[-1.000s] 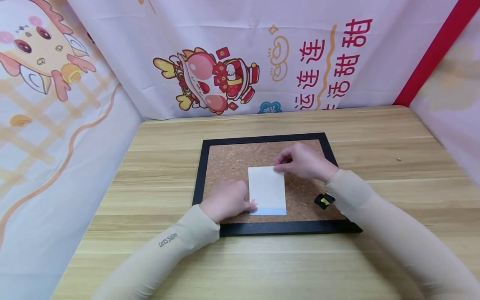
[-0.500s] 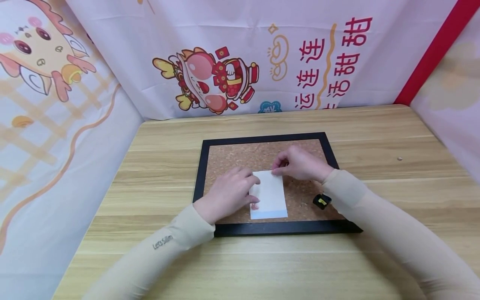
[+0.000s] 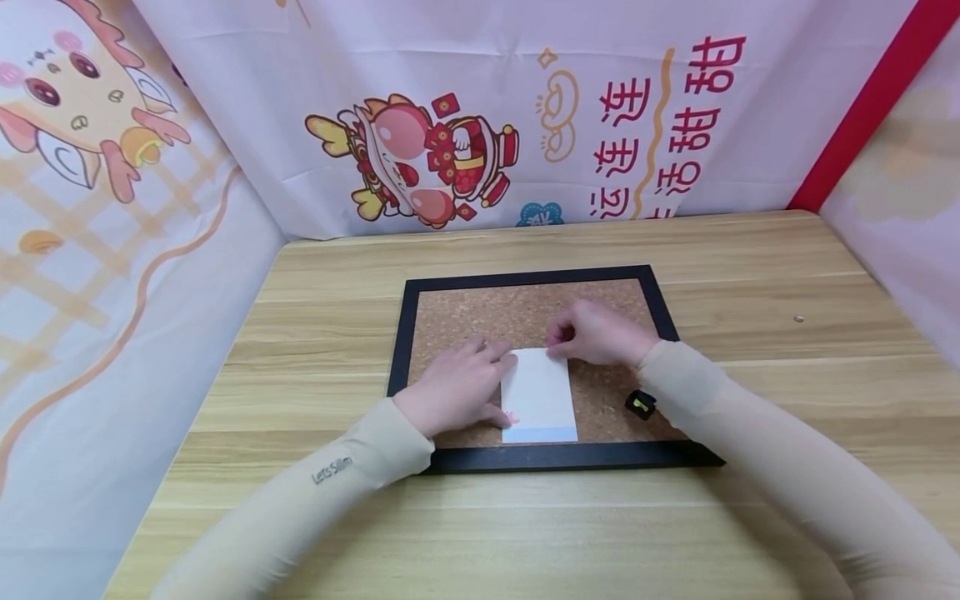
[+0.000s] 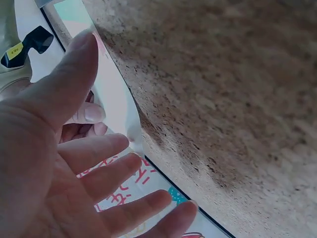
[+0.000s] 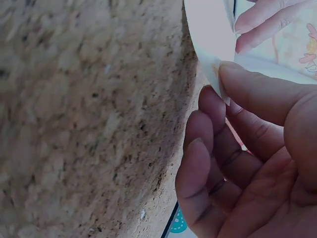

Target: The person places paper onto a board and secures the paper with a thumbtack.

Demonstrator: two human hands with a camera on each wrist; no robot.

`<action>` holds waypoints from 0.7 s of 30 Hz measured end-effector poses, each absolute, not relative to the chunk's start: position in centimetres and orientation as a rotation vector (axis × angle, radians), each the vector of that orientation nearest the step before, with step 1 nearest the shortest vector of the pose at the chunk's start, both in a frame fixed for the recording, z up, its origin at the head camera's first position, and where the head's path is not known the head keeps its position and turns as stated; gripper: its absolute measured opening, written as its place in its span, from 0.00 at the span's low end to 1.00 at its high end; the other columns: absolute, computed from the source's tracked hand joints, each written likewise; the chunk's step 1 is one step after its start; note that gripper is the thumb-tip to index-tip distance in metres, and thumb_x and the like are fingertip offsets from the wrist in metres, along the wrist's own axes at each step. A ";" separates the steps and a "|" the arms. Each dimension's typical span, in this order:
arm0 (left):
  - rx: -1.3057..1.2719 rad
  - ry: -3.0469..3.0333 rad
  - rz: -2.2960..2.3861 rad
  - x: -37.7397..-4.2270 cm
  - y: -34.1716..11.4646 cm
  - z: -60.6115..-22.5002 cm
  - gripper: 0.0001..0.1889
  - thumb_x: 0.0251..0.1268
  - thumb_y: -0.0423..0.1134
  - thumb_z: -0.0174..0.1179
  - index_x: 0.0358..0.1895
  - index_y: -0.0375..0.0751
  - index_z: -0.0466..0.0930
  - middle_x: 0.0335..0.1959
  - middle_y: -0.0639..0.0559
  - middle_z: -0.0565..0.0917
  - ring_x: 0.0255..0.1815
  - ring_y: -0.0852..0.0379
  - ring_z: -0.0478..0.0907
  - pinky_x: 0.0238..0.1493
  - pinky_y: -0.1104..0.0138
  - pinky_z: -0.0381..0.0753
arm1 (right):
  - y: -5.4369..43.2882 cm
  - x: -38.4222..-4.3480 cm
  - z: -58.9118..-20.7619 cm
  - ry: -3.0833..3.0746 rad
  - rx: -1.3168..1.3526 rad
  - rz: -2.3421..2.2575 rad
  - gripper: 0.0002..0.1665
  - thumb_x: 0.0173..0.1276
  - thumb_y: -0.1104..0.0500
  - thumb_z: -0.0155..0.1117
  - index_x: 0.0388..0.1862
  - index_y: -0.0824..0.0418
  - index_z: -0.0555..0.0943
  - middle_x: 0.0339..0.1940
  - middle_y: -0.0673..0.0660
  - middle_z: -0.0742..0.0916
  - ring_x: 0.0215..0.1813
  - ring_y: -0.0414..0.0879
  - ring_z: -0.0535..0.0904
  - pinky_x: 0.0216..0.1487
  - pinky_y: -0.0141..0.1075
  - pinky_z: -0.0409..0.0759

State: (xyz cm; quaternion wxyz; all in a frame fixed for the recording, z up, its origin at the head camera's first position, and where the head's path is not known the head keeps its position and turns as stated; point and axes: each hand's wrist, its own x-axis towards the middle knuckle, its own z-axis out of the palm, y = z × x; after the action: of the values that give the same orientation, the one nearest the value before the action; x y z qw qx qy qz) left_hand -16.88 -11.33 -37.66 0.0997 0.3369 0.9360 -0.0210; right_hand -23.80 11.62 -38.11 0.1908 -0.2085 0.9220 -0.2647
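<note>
A white sheet of paper [image 3: 538,392], with a pale blue band and a small pink print along its near edge, lies over the cork board [image 3: 453,321]. My right hand [image 3: 598,333] pinches its far right corner between thumb and index finger. In the right wrist view, that corner of the paper [image 5: 210,34] bends up off the cork. My left hand [image 3: 459,387] is spread along the left edge, thumb by the near corner and index finger by the far one. In the left wrist view its fingers are nearly straight, with the thumb [image 4: 81,64] over the paper.
A black frame [image 3: 562,455] borders the cork board on the wooden table [image 3: 480,533]. Beside my right wrist is a small black device [image 3: 641,405] with a yellow label. A tiny round object [image 3: 798,318] lies farther right. Printed cloth [image 3: 247,100] hangs behind and at the sides.
The paper has shifted slightly toward the near frame edge, and my right hand with it. My left hand has opened from a curled pose and spread along the paper's left edge.
</note>
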 end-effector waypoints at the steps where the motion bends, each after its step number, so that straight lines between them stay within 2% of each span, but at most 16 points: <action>1: 0.984 2.758 -0.066 -16.9 -11.3 -37.7 0.46 0.56 0.68 0.63 0.73 0.41 0.67 0.75 0.45 0.63 0.72 0.37 0.61 0.64 0.46 0.69 | 11.6 -23.8 -38.2 2.591 -0.583 -0.733 0.03 0.65 0.55 0.72 0.31 0.50 0.87 0.31 0.48 0.85 0.35 0.47 0.77 0.40 0.41 0.75; 11: 0.834 2.668 -0.060 -16.9 -11.3 -37.9 0.56 0.50 0.71 0.65 0.77 0.41 0.58 0.79 0.43 0.53 0.77 0.34 0.50 0.68 0.42 0.60 | 10.5 -23.9 -38.6 2.634 -0.579 -0.582 0.06 0.66 0.53 0.71 0.30 0.50 0.85 0.28 0.49 0.84 0.32 0.47 0.77 0.35 0.39 0.73; 21: 0.746 2.625 -0.043 -17.1 -10.5 -38.2 0.57 0.50 0.67 0.67 0.78 0.38 0.54 0.79 0.39 0.52 0.77 0.32 0.49 0.69 0.41 0.59 | 10.1 -23.8 -38.5 2.667 -0.582 -0.574 0.07 0.62 0.55 0.75 0.31 0.52 0.83 0.28 0.51 0.83 0.32 0.49 0.76 0.35 0.39 0.73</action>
State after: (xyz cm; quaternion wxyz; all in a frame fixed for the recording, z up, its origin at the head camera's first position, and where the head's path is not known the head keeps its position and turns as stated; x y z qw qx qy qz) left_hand -17.13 -10.45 -38.21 0.2050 0.2674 0.9414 -0.0155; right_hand -23.84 10.11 -38.49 0.1753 -0.2054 0.9413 -0.2025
